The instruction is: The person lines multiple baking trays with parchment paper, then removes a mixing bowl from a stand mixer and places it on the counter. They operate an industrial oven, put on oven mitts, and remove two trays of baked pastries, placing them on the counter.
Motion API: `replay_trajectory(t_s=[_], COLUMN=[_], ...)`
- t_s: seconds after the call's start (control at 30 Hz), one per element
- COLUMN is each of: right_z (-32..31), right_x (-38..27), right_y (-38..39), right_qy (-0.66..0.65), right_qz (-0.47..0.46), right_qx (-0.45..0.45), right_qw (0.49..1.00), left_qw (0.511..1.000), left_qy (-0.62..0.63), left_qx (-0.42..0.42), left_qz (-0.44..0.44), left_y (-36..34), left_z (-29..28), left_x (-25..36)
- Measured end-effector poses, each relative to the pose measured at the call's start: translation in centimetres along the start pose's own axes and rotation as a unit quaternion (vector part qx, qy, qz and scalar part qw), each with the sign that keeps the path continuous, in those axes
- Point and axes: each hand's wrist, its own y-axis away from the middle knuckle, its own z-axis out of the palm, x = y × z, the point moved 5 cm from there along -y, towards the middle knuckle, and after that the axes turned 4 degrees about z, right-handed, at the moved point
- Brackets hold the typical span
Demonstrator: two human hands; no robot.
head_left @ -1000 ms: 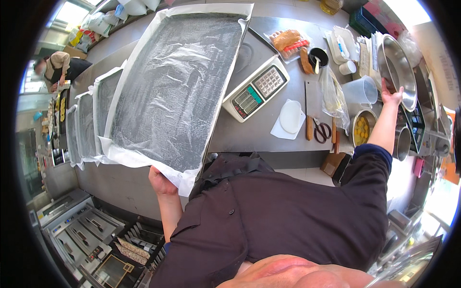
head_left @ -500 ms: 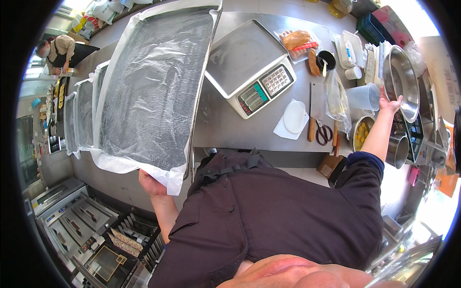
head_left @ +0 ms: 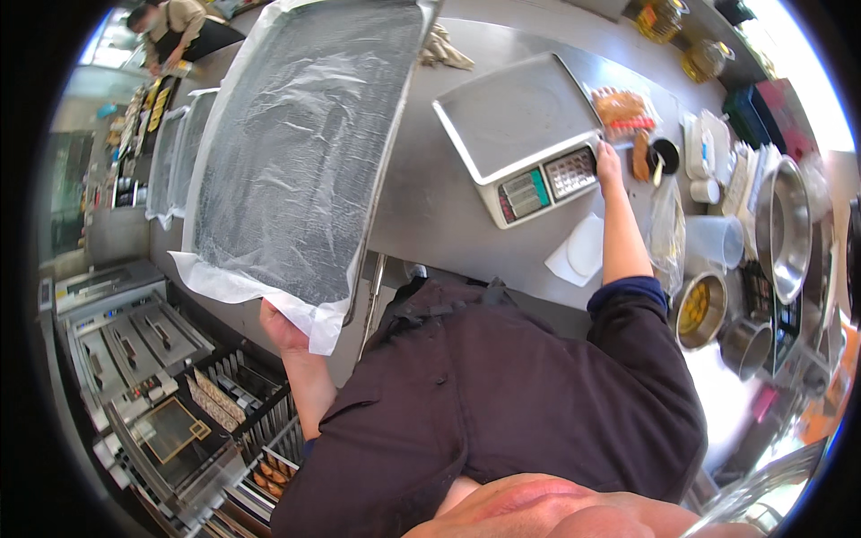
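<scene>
My left hand grips the near edge of a large dark baking tray lined with translucent, wrinkled paper, which overhangs the rim and partly covers my fingers. The tray is raised and tilted on the left. My right hand is at the right side of a digital scale, its fingers at the edge next to the keypad and partly hidden. The scale has a flat grey pan, which is bare. A white disc on paper lies just in front of the scale, beside my right forearm.
On the steel table stand a bagged food pack, a black cup, a clear jug and a leaning steel bowl. Egg yolks fill a pot. Lined trays stand left; a co-worker is farther back.
My right hand has left the steel bowl on the right and come to the scale's right side. My left hand keeps hold of the tray. The whole view has shifted.
</scene>
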Motion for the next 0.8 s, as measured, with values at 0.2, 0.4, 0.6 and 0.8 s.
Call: replay_trajectory(t_s=[0.2, 0.4, 0.6, 0.8], right_z=[1.7, 11.2, 14.7, 14.7], right_x=[0.8, -2.2, -10.0, -20.3], right_y=[3.6, 17.1, 21.0, 27.1], right_qy=[-0.166, -0.256, -0.231, -0.501], right_qz=[0.099, 0.125, 0.129, 0.135], right_qx=[-0.146, -0.19, -0.137, -0.227], right_qw=[0.97, 0.939, 0.955, 0.824], left_qw=[0.998, 0.993, 0.983, 0.933], left_qy=[0.014, 0.036, -0.015, -0.128], left_qx=[-0.054, -0.101, -0.1, -0.223], left_qz=[-0.012, -0.049, -0.156, -0.251], left_y=[-0.1, -4.0, -13.9, -26.3], left_z=[-0.5, -2.5, -4.0, -3.5], left_x=[0.1, 2.1, 2.0, 4.1])
